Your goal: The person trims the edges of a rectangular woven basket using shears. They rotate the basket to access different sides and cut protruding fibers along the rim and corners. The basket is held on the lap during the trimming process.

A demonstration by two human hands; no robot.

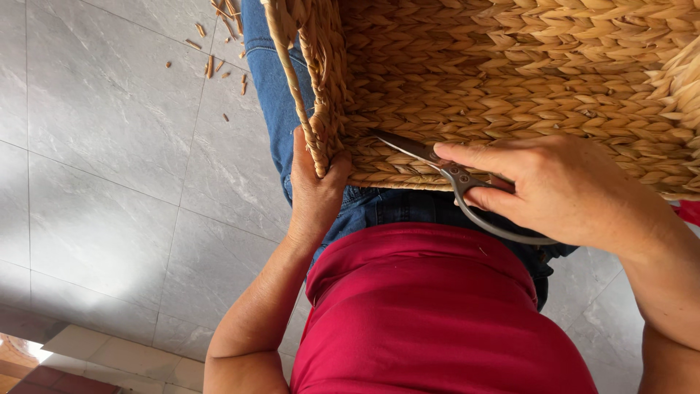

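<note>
A large woven straw basket rests on my lap, its braided rim turned towards me. My left hand grips the basket's corner edge from below, thumb beside a thick braided strand. My right hand holds metal scissors by their loop handles, index finger stretched along the top. The scissor blades lie flat against the basket's weave, pointing left towards the corner.
I wear a red shirt and blue jeans. Grey floor tiles spread to the left, with several cut straw bits scattered near the top. A lighter tiled step shows at the bottom left.
</note>
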